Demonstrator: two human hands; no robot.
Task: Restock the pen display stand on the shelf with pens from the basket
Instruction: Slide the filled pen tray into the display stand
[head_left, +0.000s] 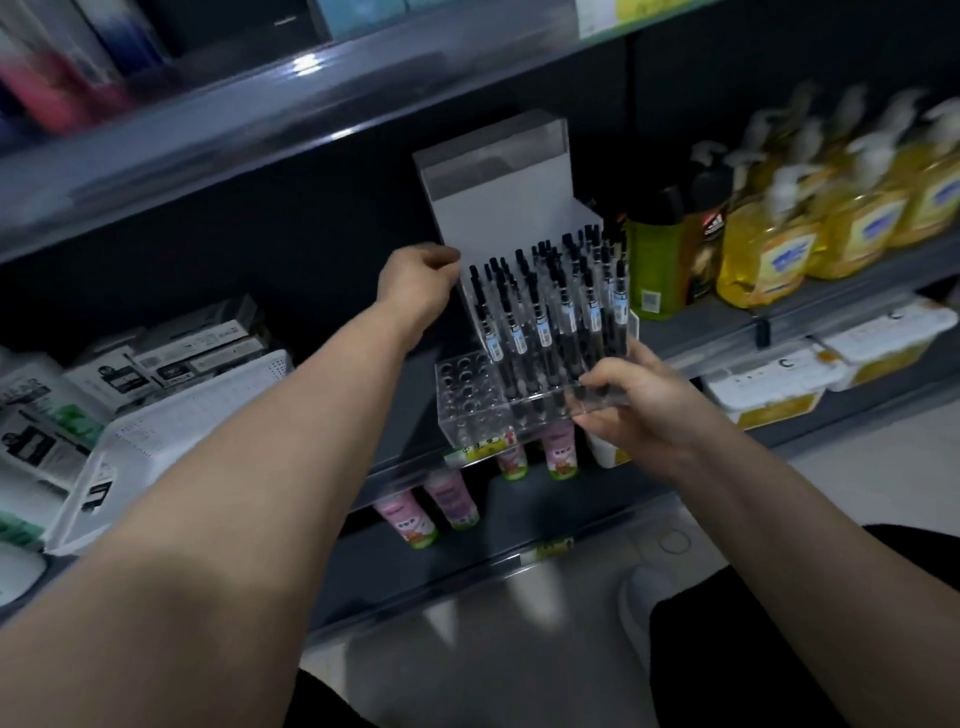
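Note:
A clear acrylic pen display stand (470, 402) with a white back panel (498, 202) sits tilted at the front edge of the middle shelf. Several black pens (550, 312) stand upright in its right-hand holes; the left-hand holes are bare. My left hand (418, 283) grips the left edge of the back panel. My right hand (636, 400) grips the stand's front right corner. A white perforated basket (156, 431) rests on the shelf to the left, with boxed stationery in and behind it.
Yellow pump bottles (841, 218) and dark and green bottles (660, 254) crowd the shelf to the right. Pink tubes (452, 499) stand on the shelf below, white tubs (779, 384) lower right. Another shelf (291, 119) runs just above the stand.

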